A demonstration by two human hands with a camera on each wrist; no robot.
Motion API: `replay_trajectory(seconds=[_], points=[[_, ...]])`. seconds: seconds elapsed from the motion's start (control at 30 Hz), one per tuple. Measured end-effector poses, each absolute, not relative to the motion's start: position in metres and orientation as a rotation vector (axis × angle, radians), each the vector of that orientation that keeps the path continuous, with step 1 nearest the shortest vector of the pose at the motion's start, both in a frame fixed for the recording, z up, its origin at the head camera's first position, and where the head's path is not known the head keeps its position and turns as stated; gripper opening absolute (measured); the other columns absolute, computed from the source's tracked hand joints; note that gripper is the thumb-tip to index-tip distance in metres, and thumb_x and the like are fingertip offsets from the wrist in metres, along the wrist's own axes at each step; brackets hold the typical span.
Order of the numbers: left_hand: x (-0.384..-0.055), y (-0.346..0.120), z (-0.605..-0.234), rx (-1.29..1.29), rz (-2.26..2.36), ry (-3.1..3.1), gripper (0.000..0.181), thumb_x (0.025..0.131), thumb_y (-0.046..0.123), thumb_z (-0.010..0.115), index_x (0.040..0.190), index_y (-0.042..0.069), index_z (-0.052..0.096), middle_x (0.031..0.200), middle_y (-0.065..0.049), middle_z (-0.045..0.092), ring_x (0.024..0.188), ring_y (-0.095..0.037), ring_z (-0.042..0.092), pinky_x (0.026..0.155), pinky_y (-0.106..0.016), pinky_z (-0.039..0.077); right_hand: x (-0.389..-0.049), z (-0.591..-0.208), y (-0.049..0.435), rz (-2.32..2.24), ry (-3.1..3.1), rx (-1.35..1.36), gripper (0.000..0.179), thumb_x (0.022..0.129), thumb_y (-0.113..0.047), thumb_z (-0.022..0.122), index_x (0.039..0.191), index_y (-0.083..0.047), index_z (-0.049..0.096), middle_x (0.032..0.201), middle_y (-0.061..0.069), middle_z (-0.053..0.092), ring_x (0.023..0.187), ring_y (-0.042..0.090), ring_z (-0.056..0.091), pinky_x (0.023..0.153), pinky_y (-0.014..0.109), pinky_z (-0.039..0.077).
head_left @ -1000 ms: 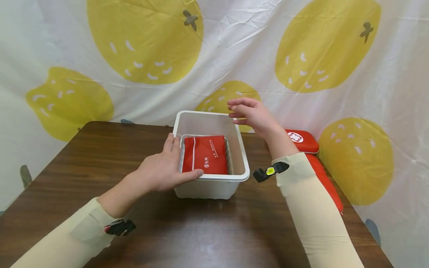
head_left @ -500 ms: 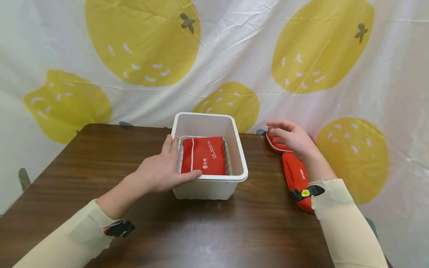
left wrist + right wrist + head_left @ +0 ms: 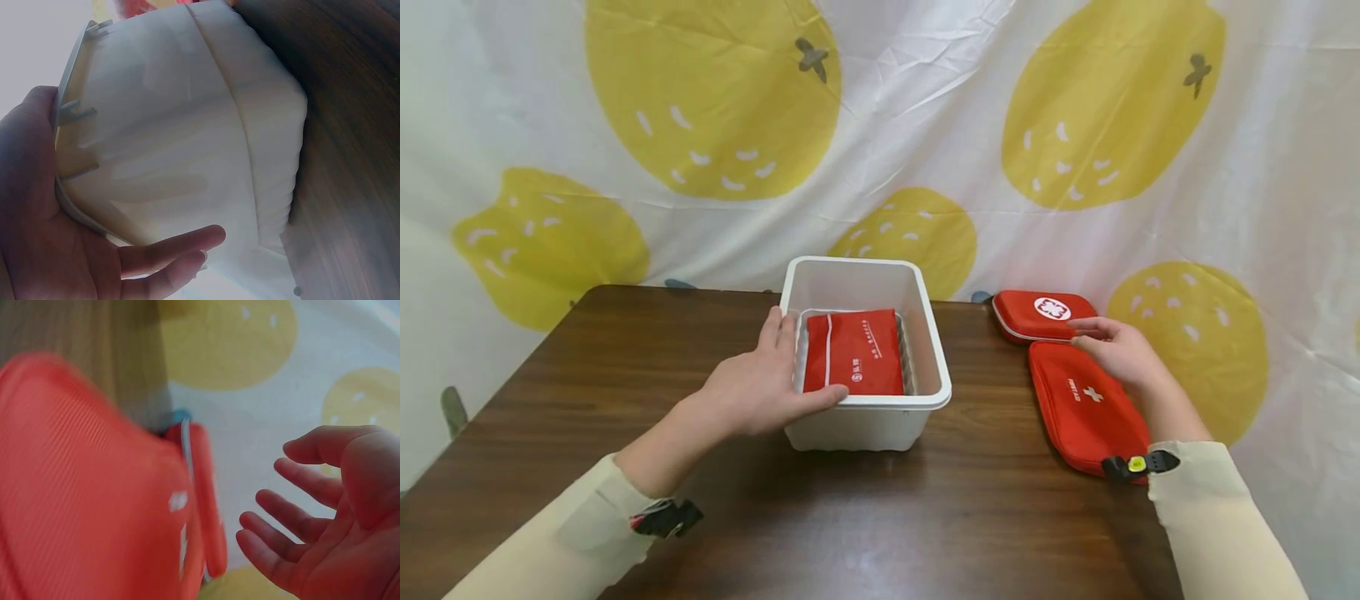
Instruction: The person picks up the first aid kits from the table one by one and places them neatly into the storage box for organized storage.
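Observation:
My left hand rests against the near left corner of a white plastic bin, thumb along the front rim and fingers at the left side. In the left wrist view its fingers lie loosely by the bin's outer wall. A flat red packet with white print sits inside the bin. My right hand hovers, fingers spread, over the far end of a red first aid pouch. Its fingertips overlap the edge of a red hard case with a white round emblem. Nothing is in its grasp.
Under the packet in the bin is a clear plastic tray. The brown wooden table meets a white curtain printed with yellow fruit at the back and right. The case lies behind the pouch, close to the curtain.
My right hand has moved right and down from above the bin's far right corner to over the red pouch. My left hand has stayed at the bin.

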State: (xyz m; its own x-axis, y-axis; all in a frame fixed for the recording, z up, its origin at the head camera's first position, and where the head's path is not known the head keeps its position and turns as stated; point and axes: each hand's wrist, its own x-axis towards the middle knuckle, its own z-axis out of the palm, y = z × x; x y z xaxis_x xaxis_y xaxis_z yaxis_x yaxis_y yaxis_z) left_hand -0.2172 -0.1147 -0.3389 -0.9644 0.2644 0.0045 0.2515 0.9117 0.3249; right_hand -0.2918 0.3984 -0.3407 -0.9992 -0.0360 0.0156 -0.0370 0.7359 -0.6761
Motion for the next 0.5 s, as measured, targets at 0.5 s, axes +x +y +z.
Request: replay_trajectory(seconds=[0.5], points=[[-0.219, -0.115, -0.340, 0.410, 0.500, 3.055, 0.127, 0.091, 0.081, 0.060, 0.172, -0.006, 0.016, 0.181, -0.028, 0.013, 0.103, -0.037, 0.075, 0.070, -0.042, 0.061, -0.279, -0.373, 0.456, 0.806, -3.181, 0.054, 0.051, 0.106, -0.011, 0.061, 0.150, 0.015, 0.052, 0.140, 0.046, 0.058, 0.116, 0.050, 0.061, 0.087, 0.036, 0.050]])
